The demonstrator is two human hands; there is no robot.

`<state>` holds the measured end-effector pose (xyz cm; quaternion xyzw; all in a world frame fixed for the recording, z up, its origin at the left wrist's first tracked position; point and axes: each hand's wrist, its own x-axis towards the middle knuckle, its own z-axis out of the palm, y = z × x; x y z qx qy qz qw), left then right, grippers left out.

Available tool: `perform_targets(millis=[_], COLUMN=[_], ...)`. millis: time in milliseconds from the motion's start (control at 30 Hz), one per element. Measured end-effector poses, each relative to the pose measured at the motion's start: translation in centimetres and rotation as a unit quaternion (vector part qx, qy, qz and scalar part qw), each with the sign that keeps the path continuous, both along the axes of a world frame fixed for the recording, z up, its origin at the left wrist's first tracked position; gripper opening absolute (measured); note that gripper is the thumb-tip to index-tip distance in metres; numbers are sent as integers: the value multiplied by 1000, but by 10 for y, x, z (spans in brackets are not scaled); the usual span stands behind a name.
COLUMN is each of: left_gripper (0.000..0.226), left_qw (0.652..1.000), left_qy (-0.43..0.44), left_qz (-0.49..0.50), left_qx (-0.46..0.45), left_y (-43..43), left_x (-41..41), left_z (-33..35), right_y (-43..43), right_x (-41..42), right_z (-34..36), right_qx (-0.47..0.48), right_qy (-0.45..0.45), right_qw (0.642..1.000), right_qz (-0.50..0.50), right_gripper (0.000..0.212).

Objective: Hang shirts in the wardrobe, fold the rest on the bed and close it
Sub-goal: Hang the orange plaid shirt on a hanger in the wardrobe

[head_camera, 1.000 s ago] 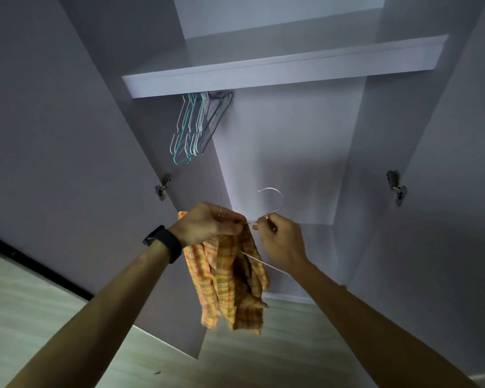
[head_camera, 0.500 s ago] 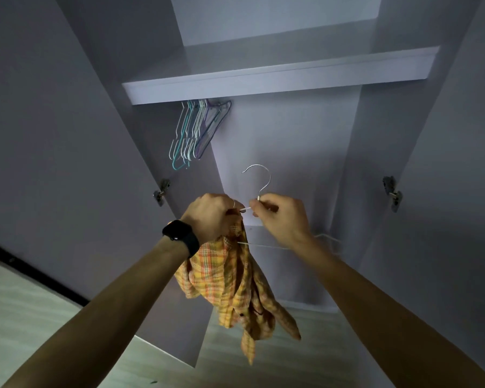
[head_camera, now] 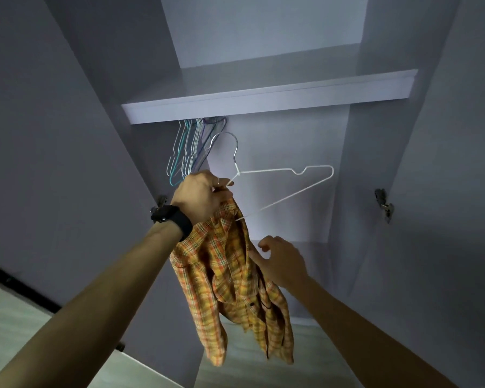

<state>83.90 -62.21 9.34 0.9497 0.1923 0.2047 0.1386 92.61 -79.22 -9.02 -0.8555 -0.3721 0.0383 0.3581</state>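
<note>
Far left, the open wardrobe door fills that side, with pale floor showing beneath it. Moving in, a hinge sits on the wardrobe's side panel, just behind a black watch on the raised left wrist. Up above, a bunch of spare hangers dangles under the shelf, packed tight at the left end of the compartment.

The left hand is clenched around two things at once: the left shoulder of a white wire hanger and the bunched top of the orange plaid shirt. The hanger is held up inside the wardrobe, tilted, with its hook pointing up just below the shelf edge and beside the spare hangers, in open air. Its right shoulder juts out bare toward the back panel. The shirt is draped only at the left-hand end and hangs down crumpled between the two forearms, its tails reaching low toward the floor.

The right hand comes in lower down, released, with its fingers loosely spread. Its fingertips are right at the shirt's right edge, and it grips nothing.

Further right, a second hinge is on the far side panel, and then comes the other open door.
</note>
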Motion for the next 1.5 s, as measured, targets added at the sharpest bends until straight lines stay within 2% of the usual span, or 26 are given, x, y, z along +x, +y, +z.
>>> perform_targets(millis=[133,333,500,667,767,867,1033,1200,1400,1500], left_gripper=[22,20,21,26,30,35,46,46,45,43], left_qw=[999,997,995,995,989,984,954,926,919,918], left_qy=[-37,-63,-86,-70,-43,22,155,202,218,221], left_qz=[12,31,37,19,19,24,81,93,113,117], left_qx=[-21,-23,-13,62,142,177,245,305,307,307], left_y=[2,18,41,47,51,56,60,46,18,11], left_x=[-8,-41,-79,-92,-91,-85,-67,-46,-21,-15], left_z=[16,25,10,2,7,10,8,0,4,2], right_y=[23,42,24,17,11,7,8,5,14,22], right_x=[-9,-6,42,90,112,120,118,105,78,56], right_z=[7,13,33,67,84,107,145,174,188,180], right_qx=[-18,-48,49,69,84,96,82,43,50,70], right_qy=[-12,-77,0,-26,-13,22,46,-49,-157,-180], right_qw=[1000,995,994,995,996,995,994,997,986,980], right_qz=[-7,-43,-96,-74,-34,16,54,31,-30,-52], right_gripper=[47,29,16,18,21,27,8,15,17,15])
